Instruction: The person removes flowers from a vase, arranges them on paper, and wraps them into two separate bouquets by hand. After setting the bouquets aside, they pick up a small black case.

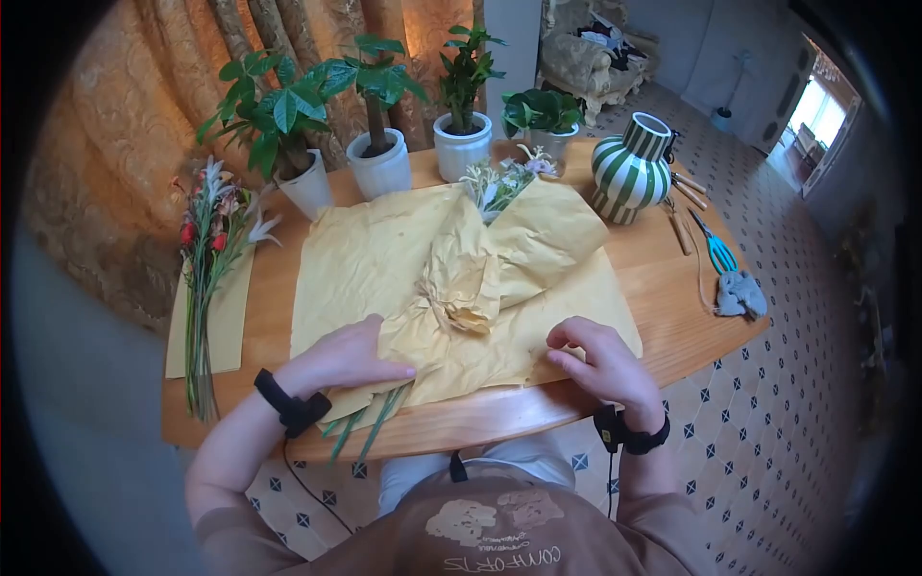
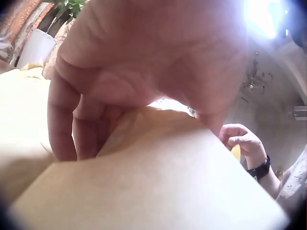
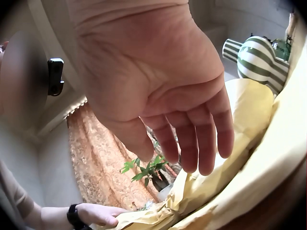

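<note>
A sheet of pale yellow wrapping paper lies wrinkled over the table, its middle gathered and tied into a ruffle. White and pale purple flowers show at its far end, and green stems stick out below its near edge. My left hand grips the paper at the near left, beside the stems. In the left wrist view, the paper rises in a fold between fingers and thumb. My right hand hovers over the right near part of the paper, fingers loosely bent and holding nothing.
Potted plants line the back of the table. A green-and-white striped vase stands at the back right, near scissors with teal handles and a grey cloth. Red and white flowers lie along the left side on more paper.
</note>
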Demonstrator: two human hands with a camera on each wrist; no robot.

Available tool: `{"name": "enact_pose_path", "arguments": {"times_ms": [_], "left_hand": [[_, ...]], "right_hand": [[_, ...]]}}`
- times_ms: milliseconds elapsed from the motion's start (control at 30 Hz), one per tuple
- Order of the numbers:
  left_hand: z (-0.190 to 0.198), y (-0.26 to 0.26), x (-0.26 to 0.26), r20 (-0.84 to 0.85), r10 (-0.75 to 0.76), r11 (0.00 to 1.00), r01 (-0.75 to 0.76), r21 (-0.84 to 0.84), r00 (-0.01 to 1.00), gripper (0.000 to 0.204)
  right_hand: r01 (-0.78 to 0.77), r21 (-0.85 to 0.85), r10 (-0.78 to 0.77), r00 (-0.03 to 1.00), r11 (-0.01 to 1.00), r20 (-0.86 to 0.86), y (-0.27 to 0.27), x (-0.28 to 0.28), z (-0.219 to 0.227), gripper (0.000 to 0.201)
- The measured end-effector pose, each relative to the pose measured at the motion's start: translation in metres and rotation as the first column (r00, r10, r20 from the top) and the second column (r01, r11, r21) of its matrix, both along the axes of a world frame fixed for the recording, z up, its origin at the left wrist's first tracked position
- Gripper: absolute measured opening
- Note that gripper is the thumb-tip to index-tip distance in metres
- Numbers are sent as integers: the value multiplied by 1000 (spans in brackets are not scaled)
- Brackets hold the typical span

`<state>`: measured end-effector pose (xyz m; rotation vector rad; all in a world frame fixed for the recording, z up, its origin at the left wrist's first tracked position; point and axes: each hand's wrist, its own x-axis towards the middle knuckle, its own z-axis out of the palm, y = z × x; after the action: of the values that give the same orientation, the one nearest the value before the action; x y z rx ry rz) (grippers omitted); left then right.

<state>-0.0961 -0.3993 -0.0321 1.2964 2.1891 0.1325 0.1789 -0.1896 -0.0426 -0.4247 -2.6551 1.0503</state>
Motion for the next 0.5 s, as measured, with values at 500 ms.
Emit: {"name": "enact_pose_path", "arguments": {"times_ms": [500], "left_hand": [[-18,-4,-13,369,78,980,-139,142,926,72]], "right_hand": [[120,10,-119,992,993,-39,-1,10,-36,17]]}}
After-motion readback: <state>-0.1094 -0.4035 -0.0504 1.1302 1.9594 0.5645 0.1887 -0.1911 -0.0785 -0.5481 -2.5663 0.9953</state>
